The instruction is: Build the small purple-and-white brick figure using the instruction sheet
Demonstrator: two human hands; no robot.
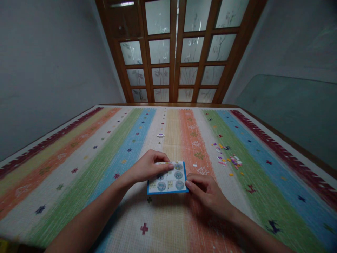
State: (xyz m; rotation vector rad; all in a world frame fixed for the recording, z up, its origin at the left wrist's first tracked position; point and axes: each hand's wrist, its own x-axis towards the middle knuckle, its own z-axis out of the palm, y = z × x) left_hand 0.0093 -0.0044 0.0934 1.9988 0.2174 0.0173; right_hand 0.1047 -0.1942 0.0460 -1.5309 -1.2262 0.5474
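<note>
Both hands hold up a blue-bordered instruction sheet (168,189) printed with small pictures in panels. My left hand (150,165) grips its upper left part, thumb lying across the printed face and fingers behind it. At the lower right corner, my right hand (204,189) pinches the sheet between thumb and fingers. Beyond the sheet, a small white and purple piece (160,135) lies on the cloth. To the right is a scattered heap of small pieces (235,161) in pink, white, yellow and purple. One small white piece (195,165) lies apart, just above my right hand.
A striped, patterned tablecloth (131,147) covers the long table. More small loose pieces (219,147) lie just beyond the heap. Wooden doors with frosted panes (173,66) stand past the far edge, with grey walls on both sides.
</note>
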